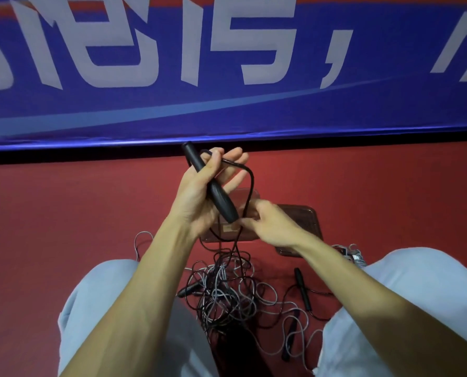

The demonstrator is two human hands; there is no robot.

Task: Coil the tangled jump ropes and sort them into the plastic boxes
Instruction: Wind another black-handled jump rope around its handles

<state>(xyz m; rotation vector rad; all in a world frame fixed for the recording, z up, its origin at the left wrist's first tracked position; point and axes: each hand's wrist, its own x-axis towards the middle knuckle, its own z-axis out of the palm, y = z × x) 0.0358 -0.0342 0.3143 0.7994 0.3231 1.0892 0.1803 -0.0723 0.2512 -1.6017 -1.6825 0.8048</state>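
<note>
The left hand holds one black handle raised above the floor. The thumb clamps the handle across the palm, and the other fingers stand nearly straight behind it. The long axis of the handle runs diagonally: the upper end points toward the far edge of the floor, the lower end points down toward the right hand. The black cord leaves the upper end, passes over the left fingers, and drops in one open loop on the right side of the handle. The right hand sits just beside the lower end of the handle. Its fingers are narrow and appear to pinch the cord there; motion blur hides the exact contact. From that pinch the cord falls to the tangled pile, which lies on the floor between the knees, nearer the person than both hands. The next wrap probably requires the right hand to carry the cord up along the handle axis and over the left fingers. The right hand is the nearer hand to the free cord. The clear plastic boxes stand on the floor beyond the pile, partly hidden by the hands. Whether they hold anything cannot be determined.
</note>
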